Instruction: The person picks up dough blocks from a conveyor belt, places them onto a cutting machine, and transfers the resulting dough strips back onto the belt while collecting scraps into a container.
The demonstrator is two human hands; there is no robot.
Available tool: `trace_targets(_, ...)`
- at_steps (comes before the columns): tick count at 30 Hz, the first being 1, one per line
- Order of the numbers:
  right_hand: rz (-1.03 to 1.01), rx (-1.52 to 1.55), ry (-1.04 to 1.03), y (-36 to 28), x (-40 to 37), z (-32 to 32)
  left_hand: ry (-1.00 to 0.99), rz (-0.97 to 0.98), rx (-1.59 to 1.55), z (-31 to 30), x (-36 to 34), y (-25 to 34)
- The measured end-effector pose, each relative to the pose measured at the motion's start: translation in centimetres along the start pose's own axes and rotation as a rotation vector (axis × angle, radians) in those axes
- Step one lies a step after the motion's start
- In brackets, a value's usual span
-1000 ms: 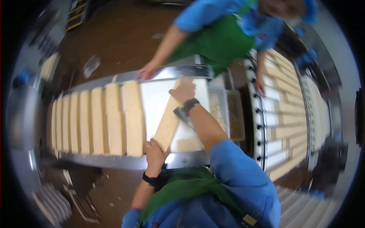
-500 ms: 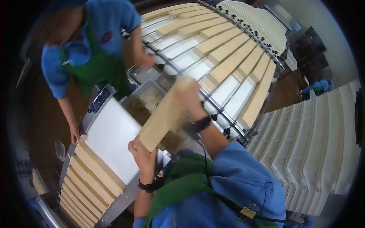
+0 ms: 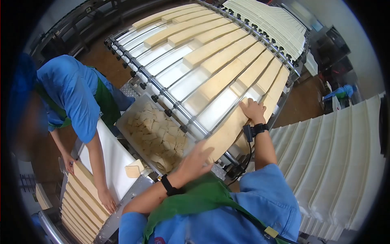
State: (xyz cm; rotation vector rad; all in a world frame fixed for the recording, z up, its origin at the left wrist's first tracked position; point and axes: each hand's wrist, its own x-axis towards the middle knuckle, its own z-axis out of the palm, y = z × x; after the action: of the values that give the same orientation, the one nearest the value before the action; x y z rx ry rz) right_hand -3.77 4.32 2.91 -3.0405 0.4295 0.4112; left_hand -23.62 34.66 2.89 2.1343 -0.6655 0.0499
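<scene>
A long pale block of stacked sheets point(image 3: 228, 131) lies in the near right lane of the white conveyor point(image 3: 162, 75). My right hand point(image 3: 253, 110) rests on its far end with the fingers apart. At the block's near end is my left hand point(image 3: 194, 160), slightly blurred, its fingers apart beside the end face. Similar pale blocks point(image 3: 223, 79) lie in neighbouring lanes between thin metal rods. Both of my wrists carry black bands.
A bin of pale pieces point(image 3: 156, 132) stands left of the conveyor. A co-worker point(image 3: 77, 93) bends over a white belt point(image 3: 115, 158), both hands at a row of blocks point(image 3: 83, 199). White ridged trays point(image 3: 329, 162) stand at the right.
The block has moved from above the bin to the conveyor lane, together with both my hands. The co-worker has leaned over the row, and small pale pieces now show on the white belt.
</scene>
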Motion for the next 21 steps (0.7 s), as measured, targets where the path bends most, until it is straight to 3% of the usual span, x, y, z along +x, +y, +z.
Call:
trace_targets(1, -0.009, -0.002, -0.001, 0.5, 0.8, 0.2, 0.007, -0.006, 0.003, 0.7, 1.1, 0.2)
trace_targets(3, 0.049, 0.054, 0.200, 1.5, 2.1, 1.3, -0.058, 0.043, -0.019, 2.7, 3.5, -0.1)
trace_targets(6, 0.034, 0.064, 0.269, 2.0, 2.8, 2.1, -0.091, 0.105, -0.055, 5.5, 6.7, -2.4)
trace_targets(7, 0.032, 0.127, 0.204, 1.9, 2.6, 1.8, -0.238, 0.009, -0.158, 5.4, 7.7, -2.4)
trace_targets(10, 0.011, 0.140, 0.173, 1.9, 2.9, 2.8, -0.138, -0.058, -0.242, 7.2, 9.4, -3.4)
trace_targets(12, 0.003, 0.168, 0.133, 1.9, 3.1, 2.9, -0.063, -0.007, -0.234, 8.1, 9.1, -4.1)
trace_targets(14, 0.014, 0.149, 0.142, 1.9, 3.4, 3.3, -0.184, -0.018, -0.206, 7.7, 8.6, -3.7)
trace_targets(19, -0.001, 0.030, 0.116, 1.4, 3.6, 2.4, -0.251, -0.071, -0.170, 7.5, 8.4, -3.5)
trace_targets(21, -0.031, -0.063, 0.120, 1.1, 3.6, 2.1, -0.252, 0.030, -0.144, 6.8, 8.1, -3.6)
